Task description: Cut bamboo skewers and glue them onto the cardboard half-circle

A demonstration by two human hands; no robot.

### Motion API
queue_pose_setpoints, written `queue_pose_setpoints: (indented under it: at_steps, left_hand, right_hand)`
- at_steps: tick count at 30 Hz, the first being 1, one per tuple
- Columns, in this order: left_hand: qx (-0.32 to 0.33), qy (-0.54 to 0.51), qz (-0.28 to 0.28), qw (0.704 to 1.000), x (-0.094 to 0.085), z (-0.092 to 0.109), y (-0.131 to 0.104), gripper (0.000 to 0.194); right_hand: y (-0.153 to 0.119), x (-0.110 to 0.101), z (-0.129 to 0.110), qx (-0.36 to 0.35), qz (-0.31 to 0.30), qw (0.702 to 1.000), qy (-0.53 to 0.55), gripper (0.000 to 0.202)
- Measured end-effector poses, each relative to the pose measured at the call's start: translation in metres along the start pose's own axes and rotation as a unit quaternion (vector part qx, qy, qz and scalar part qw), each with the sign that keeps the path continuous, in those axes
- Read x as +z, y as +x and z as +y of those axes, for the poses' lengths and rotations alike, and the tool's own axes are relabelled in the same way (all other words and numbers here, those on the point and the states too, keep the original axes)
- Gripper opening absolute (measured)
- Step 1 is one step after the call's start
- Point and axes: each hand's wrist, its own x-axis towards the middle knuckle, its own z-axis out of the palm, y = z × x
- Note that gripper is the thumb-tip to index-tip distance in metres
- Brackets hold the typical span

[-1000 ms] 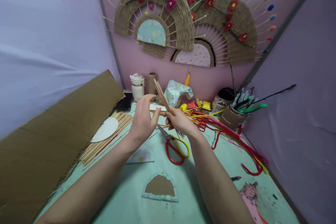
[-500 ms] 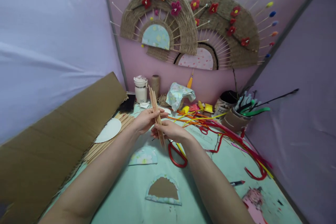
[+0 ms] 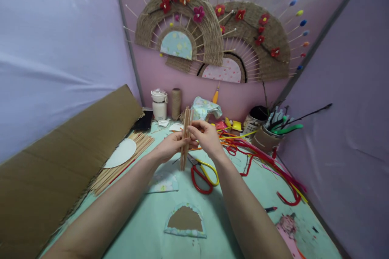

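A bundle of thin wooden sticks (image 3: pixel 184 158) stands nearly upright above the table's middle. My left hand (image 3: pixel 173 145) is closed round it from the left. My right hand (image 3: pixel 206 135) pinches the sticks higher up, thumb against the bundle; its other fingertips are partly hidden. Below the hands lie scissors (image 3: pixel 202 184) with one red and one yellow handle. A half-round fabric-covered piece (image 3: pixel 164 182) rests to their left, partly behind my left forearm. Nearer me is a half-round cardboard piece (image 3: pixel 185 219) with a floral fabric edge.
More sticks (image 3: pixel 142 143) and a white disc (image 3: pixel 123 153) lie beside a large cardboard sheet (image 3: pixel 67 145). At the back stand a white bottle (image 3: pixel 159 105) and a twine spool (image 3: pixel 176 104). Coloured pipe cleaners (image 3: pixel 261 156) spread on the right, near a tool-filled can (image 3: pixel 264 139).
My right hand has moved up from the lower part of the bundle to its upper part. The sticks have turned from tilted to nearly upright. The view has shifted slightly.
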Motion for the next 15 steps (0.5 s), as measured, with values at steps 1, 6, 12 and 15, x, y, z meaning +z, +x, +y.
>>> queue_pose_setpoints:
  at_steps: [1, 6, 12, 15]
  left_hand:
    - [-0.005, -0.005, 0.000, 1.000, 0.0022, -0.0011, 0.0001, 0.037]
    - [-0.015, -0.004, 0.009, 1.000, 0.0071, -0.0014, -0.0010, 0.032]
    - [-0.021, 0.006, 0.012, 1.000, 0.0038, -0.0030, -0.0001, 0.036]
    - [-0.026, 0.004, 0.008, 1.000, 0.0032, -0.0042, 0.0003, 0.036]
  right_hand:
    - [0.0001, -0.0007, -0.0003, -0.003, 0.005, 1.000, 0.001, 0.017]
    - [0.0019, -0.0036, 0.0014, 0.000, 0.007, 1.000, 0.013, 0.015]
    - [0.0027, -0.0015, 0.0045, 0.011, 0.021, 0.999, 0.030, 0.016]
    - [0.0025, -0.0022, 0.0026, 0.001, 0.027, 0.999, 0.023, 0.016]
